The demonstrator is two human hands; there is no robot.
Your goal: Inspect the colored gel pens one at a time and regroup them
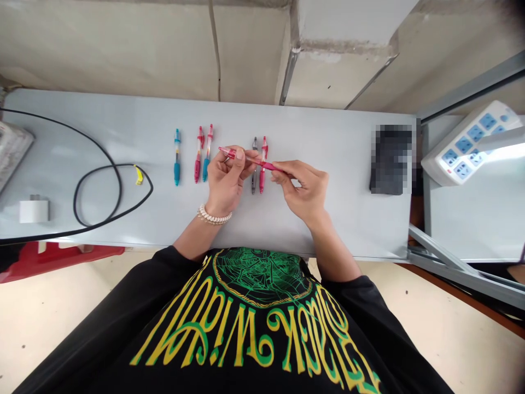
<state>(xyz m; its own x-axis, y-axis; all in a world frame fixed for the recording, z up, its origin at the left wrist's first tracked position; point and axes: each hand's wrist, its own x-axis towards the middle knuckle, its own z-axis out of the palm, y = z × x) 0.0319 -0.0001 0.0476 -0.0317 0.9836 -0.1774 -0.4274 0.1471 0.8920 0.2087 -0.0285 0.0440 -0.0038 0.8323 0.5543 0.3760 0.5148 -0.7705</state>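
A red pen (252,160) is held level above the table between my two hands. My left hand (229,178) pinches its clear, clip end, and my right hand (302,186) grips the red end. Behind my hands lie a grey pen (254,178) and another red pen (263,178), side by side. To the left of my left hand are a red pen (199,156) and a pen with a red top and blue grip (208,150), close together. Farther left, a blue pen (176,158) lies by itself.
A black cable (117,164) with a yellow tag loops over the table's left side, near a white charger (34,211). At the right are a blurred dark object (389,161) and a white power strip (471,143). A wall runs along the back edge.
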